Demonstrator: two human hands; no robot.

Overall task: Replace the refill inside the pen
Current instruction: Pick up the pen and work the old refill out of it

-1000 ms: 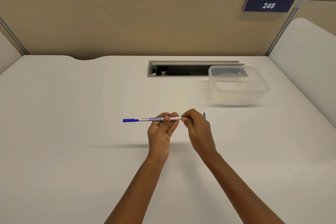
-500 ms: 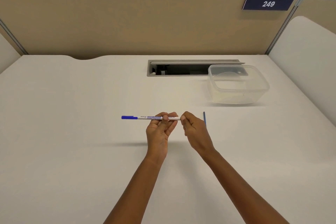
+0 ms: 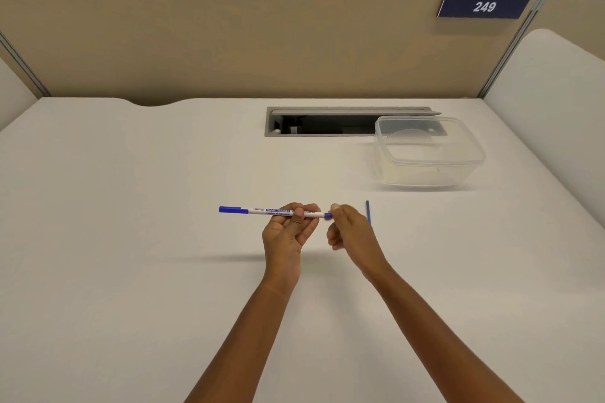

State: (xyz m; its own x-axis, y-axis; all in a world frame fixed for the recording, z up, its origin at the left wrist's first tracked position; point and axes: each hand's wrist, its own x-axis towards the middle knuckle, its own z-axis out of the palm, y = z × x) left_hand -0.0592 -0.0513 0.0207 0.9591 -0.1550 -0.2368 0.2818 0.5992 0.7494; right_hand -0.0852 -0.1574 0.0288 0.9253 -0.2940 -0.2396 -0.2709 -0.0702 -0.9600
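A white pen (image 3: 258, 211) with a blue cap on its left end is held level above the white desk (image 3: 131, 239). My left hand (image 3: 287, 234) grips the barrel near its right half. My right hand (image 3: 353, 234) pinches the small blue end plug (image 3: 328, 215) at the pen's right tip, and its other fingers are curled. A thin blue refill (image 3: 368, 210) lies on the desk just right of my right hand, pointing away from me; its near end is hidden behind the hand.
A clear plastic container (image 3: 429, 170) stands at the back right. Beside it is an open cable slot (image 3: 320, 126) in the desk. Beige partition walls close the back and both sides, with a "249" sign (image 3: 484, 6).
My right hand has shifted slightly right along the pen's end, so the blue end plug now shows between my fingertips and the barrel. The left hand and pen stay almost still.
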